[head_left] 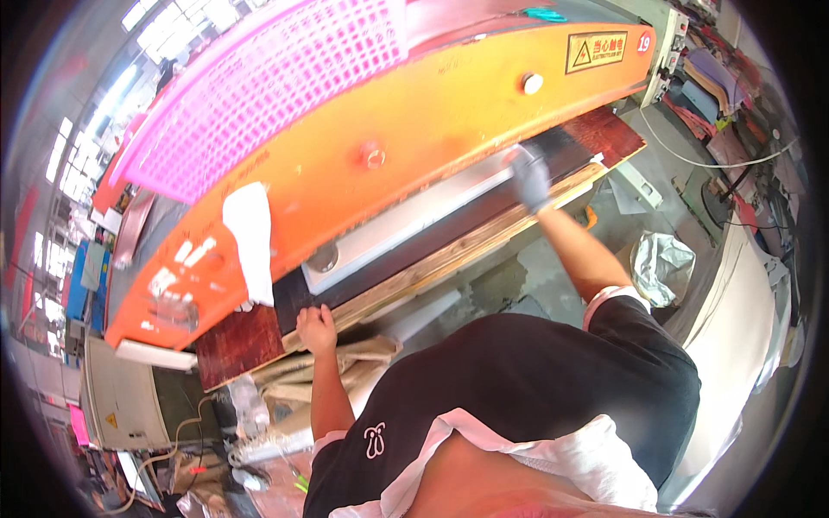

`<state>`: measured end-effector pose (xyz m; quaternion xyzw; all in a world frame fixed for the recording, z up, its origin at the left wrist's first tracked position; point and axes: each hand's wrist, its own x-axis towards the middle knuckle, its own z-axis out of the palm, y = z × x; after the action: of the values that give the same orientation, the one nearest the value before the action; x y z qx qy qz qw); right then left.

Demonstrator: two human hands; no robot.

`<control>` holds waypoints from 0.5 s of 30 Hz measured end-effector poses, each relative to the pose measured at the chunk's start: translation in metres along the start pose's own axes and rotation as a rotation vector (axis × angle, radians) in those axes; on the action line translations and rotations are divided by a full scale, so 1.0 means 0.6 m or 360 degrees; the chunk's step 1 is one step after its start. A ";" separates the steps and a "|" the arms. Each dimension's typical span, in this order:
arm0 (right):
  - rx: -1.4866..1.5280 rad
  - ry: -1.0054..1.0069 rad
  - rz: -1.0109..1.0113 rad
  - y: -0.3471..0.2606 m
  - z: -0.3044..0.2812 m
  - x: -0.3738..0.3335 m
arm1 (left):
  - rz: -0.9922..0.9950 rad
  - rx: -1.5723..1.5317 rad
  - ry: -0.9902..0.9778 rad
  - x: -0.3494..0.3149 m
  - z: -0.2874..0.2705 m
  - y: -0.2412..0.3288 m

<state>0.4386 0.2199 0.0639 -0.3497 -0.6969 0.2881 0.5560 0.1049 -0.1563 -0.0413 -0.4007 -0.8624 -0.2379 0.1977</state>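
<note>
A long white strip-shaped panel (414, 220) lies on a black pad (432, 242) under the orange press beam (432, 116). Near the panel's left end rests a round grey metal piece (324, 258). My right hand (530, 177), in a grey glove, is at the panel's right end; motion blurs its fingers, so its grip is unclear. Bare and with fingers curled, my left hand (317, 329) sits at the front edge of the bed, by the pad's left end. Whether anything is inside it is hidden.
A pink plastic basket (268, 91) stands on the beam, and a white cloth-like piece (249, 242) hangs over its left part. The bed has a wooden front edge (440, 259) and dark red end boards (242, 345). A crumpled silvery bag (661, 269) is at the right.
</note>
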 end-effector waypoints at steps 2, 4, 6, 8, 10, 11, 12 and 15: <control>-0.0172 0.0416 0.0166 0.024 -0.055 0.115 | 0.0150 -0.0038 0.0119 0.031 0.021 -0.017; 0.0226 0.0339 0.0062 0.043 -0.061 0.212 | 0.0185 0.0007 0.0256 0.065 0.039 -0.030; 0.0007 0.0138 0.0195 0.065 -0.063 0.252 | 0.0212 0.0126 0.0363 0.088 0.049 -0.044; 0.0365 0.0312 0.0260 0.081 -0.042 0.241 | 0.0336 0.0209 0.0245 0.096 0.054 -0.058; 0.0258 0.0251 -0.0053 0.083 -0.004 0.187 | -0.0054 0.0301 0.0013 0.084 0.047 -0.077; 0.0057 0.0005 0.0074 0.080 0.003 0.144 | -0.0056 0.0338 0.0007 0.077 0.045 -0.085; -0.0483 -0.0291 -0.0334 0.070 0.034 0.098 | 0.0075 0.0237 0.0057 0.069 0.038 -0.096; -0.0711 -0.1194 -0.0453 0.030 0.100 -0.031 | 0.0103 0.0281 0.0093 0.056 0.031 -0.113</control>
<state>0.3854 0.2146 0.0259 -0.2333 -0.9361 0.1582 0.2103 0.0289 -0.1639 -0.0553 -0.4022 -0.8605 -0.1659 0.2649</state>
